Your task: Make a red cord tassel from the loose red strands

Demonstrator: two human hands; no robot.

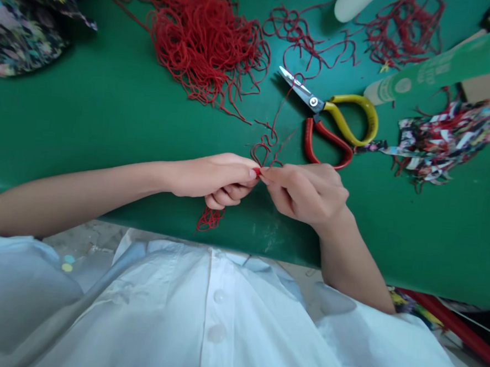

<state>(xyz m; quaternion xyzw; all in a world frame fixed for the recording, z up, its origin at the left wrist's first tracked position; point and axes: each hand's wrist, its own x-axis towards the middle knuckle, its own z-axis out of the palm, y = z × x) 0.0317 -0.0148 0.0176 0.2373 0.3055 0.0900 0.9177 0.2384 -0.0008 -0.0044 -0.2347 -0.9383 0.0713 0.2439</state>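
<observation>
Close to the table's near edge, my left hand point(228, 180) is closed around a small red piece point(256, 172), pinched between thumb and forefinger. A tangle of red cord point(210, 219) hangs out below its curled fingers. My right hand point(305, 190) meets it from the right, its fingertips pinched on red cord at the same spot. Thin red cord loops point(262, 148) lie just beyond the fingertips. Scissors point(313, 103) with one yellow and one red handle rest partly open beyond my right hand, a cord strand crossing their blade.
On the green table point(86, 124) lie a big red cord pile point(207, 43), looser cords point(403, 32), a green-and-white tube point(434, 68), a white cylinder point(353, 4), a bundle of patterned strips point(447, 140) and floral fabric point(24, 31).
</observation>
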